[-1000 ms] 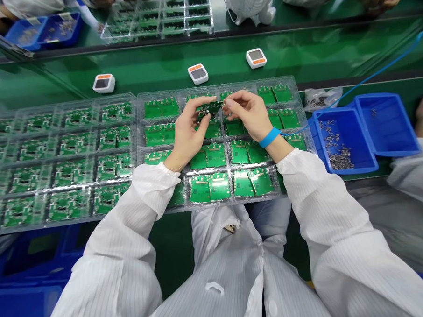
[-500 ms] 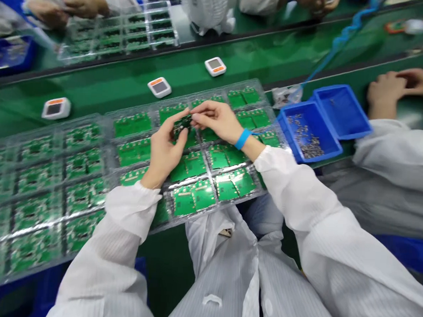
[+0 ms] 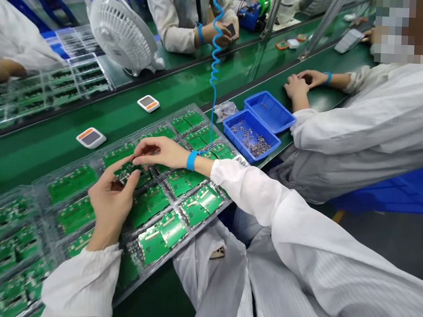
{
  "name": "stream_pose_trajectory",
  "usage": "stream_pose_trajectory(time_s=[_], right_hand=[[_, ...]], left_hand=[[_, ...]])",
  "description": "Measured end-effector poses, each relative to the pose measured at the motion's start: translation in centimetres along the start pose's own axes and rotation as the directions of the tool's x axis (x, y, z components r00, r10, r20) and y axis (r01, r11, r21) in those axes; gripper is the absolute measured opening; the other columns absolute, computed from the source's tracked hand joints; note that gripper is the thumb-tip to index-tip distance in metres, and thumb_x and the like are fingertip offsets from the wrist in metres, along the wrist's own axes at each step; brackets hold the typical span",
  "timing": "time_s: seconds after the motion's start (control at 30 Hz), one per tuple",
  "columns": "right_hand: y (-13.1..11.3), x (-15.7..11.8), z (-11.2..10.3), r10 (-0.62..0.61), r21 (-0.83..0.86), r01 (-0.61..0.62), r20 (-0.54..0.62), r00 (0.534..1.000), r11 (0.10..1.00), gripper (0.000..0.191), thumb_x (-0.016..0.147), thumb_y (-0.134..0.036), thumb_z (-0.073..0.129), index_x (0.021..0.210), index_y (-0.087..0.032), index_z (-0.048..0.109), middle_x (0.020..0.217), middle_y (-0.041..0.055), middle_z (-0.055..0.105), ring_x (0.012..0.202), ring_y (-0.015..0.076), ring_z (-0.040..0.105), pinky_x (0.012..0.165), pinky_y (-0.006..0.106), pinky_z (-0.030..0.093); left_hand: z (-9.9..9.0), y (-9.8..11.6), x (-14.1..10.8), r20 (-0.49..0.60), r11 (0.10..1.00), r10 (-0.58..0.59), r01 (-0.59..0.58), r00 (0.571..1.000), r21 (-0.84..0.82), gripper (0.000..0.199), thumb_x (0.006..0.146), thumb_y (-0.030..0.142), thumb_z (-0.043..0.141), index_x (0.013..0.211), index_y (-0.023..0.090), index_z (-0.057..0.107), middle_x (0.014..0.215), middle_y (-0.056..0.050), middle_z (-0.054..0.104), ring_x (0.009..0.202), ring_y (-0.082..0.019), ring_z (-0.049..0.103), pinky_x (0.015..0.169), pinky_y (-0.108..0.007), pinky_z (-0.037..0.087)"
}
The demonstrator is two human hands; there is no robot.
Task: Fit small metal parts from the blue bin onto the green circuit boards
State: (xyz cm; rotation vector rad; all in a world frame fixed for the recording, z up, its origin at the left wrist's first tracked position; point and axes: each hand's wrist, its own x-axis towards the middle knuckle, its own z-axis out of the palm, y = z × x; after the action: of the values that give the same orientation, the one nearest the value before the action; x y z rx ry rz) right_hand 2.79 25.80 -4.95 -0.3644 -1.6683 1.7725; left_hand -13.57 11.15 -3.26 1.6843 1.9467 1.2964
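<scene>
My left hand grips a small green circuit board by its edges, between thumb and fingers, over a clear tray of green boards. My right hand, with a blue band at the wrist, has its thumb and fingertips pinched together at the board's upper right edge. Whatever those fingertips hold is too small to make out. To the right of the tray stands a blue bin with many small metal parts.
A second blue bin adjoins the first, beside a plastic bag. Two white timers lie behind the tray. Another tray is at left. A coiled blue cord hangs down. A co-worker's hands rest at right; a fan stands behind.
The view has swung to the right, so the trays and my hands appear further left and more of the co-worker shows. Both hands stay together at the small board.
</scene>
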Motion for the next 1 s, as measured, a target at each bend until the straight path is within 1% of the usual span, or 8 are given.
stream_pose_trajectory(time_s=[0.07, 0.17, 0.27, 0.5, 0.67, 0.8, 0.9, 1.0], right_hand=[[0.1, 0.1, 0.0, 0.015, 0.034, -0.015, 0.015, 1.000, 0.999, 0.018, 0.098, -0.009, 0.087, 0.101, -0.014, 0.070, 0.092, -0.0008, 0.079, 0.081, 0.0103, 0.074, 0.079, 0.022, 0.064], [0.6, 0.2, -0.1, -0.017, 0.091, 0.013, 0.043, 0.999, 0.996, 0.017, 0.099, -0.010, 0.086, 0.100, -0.015, 0.070, 0.085, -0.0017, 0.077, 0.076, 0.0113, 0.074, 0.077, 0.023, 0.064], [0.8, 0.2, -0.2, -0.020, 0.125, 0.014, 0.045, 0.999, 0.992, 0.017, 0.099, -0.012, 0.087, 0.098, -0.015, 0.070, 0.081, -0.0019, 0.077, 0.076, 0.0125, 0.075, 0.078, 0.024, 0.065], [0.9, -0.1, -0.4, -0.076, 0.099, 0.071, 0.047, 0.996, 0.993, 0.030, 0.088, -0.028, 0.101, 0.093, -0.015, 0.074, 0.077, -0.0019, 0.079, 0.074, 0.0136, 0.074, 0.078, 0.026, 0.062], [1.0, -0.1, -0.5, -0.048, 0.103, 0.046, 0.025, 0.999, 0.994, 0.040, 0.081, -0.037, 0.105, 0.092, -0.016, 0.074, 0.078, -0.0016, 0.079, 0.075, 0.0145, 0.075, 0.080, 0.027, 0.062], [0.5, -0.3, -0.4, 0.005, 0.030, -0.004, -0.004, 1.000, 1.000, 0.042, 0.081, -0.040, 0.105, 0.092, -0.016, 0.072, 0.077, -0.0016, 0.078, 0.075, 0.0140, 0.075, 0.082, 0.027, 0.062], [-0.2, -0.4, -0.2, 0.073, -0.061, -0.075, -0.035, 0.997, 0.995, 0.039, 0.087, -0.040, 0.101, 0.093, -0.016, 0.071, 0.078, -0.0015, 0.078, 0.077, 0.0144, 0.076, 0.085, 0.029, 0.064], [-0.9, -0.2, 0.4, 0.078, -0.150, -0.086, -0.059, 0.995, 0.985, 0.036, 0.092, -0.038, 0.097, 0.094, -0.016, 0.069, 0.079, -0.0012, 0.077, 0.078, 0.0145, 0.077, 0.086, 0.030, 0.065]], left_hand=[[0.0, 0.1, 0.0, -0.027, 0.999, 0.031, -0.030, 0.999, 0.024, 0.049, 0.098, 0.049, 0.083, 0.140, 0.024, 0.084, 0.115, -0.003, 0.085, 0.059, -0.006, 0.037, 0.057, -0.024, 0.031], [0.0, 0.1, 0.2, -0.042, 0.998, 0.056, -0.054, 0.998, 0.037, 0.050, 0.097, 0.048, 0.083, 0.141, 0.025, 0.084, 0.128, -0.005, 0.086, 0.060, -0.005, 0.042, 0.059, -0.024, 0.035], [0.0, 0.1, 0.2, -0.033, 0.999, 0.050, -0.049, 0.998, 0.024, 0.050, 0.096, 0.050, 0.083, 0.140, 0.026, 0.084, 0.128, -0.005, 0.086, 0.057, -0.006, 0.039, 0.056, -0.025, 0.033], [-0.1, -0.1, 0.2, -0.010, 0.995, 0.091, -0.090, 0.996, 0.042, 0.049, 0.097, 0.055, 0.080, 0.136, 0.027, 0.085, 0.131, -0.006, 0.086, 0.059, -0.009, 0.046, 0.062, -0.029, 0.042], [0.0, -0.3, 0.3, 0.019, 0.995, 0.101, -0.101, 0.995, -0.008, 0.050, 0.098, 0.058, 0.077, 0.136, 0.025, 0.084, 0.132, -0.007, 0.085, 0.060, -0.011, 0.048, 0.064, -0.031, 0.047], [0.2, -0.3, 0.4, 0.046, 0.993, 0.103, -0.100, 0.994, -0.065, 0.051, 0.098, 0.057, 0.076, 0.136, 0.024, 0.083, 0.131, -0.008, 0.085, 0.064, -0.014, 0.053, 0.066, -0.032, 0.049], [0.4, -0.5, 0.6, 0.049, 0.990, 0.098, -0.092, 0.994, -0.105, 0.054, 0.096, 0.058, 0.076, 0.135, 0.022, 0.082, 0.133, -0.010, 0.084, 0.070, -0.016, 0.059, 0.069, -0.033, 0.051], [0.7, -0.9, 0.9, 0.046, 0.994, 0.028, -0.023, 0.999, -0.106, 0.056, 0.092, 0.062, 0.076, 0.129, 0.020, 0.083, 0.125, -0.010, 0.085, 0.070, -0.017, 0.060, 0.068, -0.033, 0.050]])
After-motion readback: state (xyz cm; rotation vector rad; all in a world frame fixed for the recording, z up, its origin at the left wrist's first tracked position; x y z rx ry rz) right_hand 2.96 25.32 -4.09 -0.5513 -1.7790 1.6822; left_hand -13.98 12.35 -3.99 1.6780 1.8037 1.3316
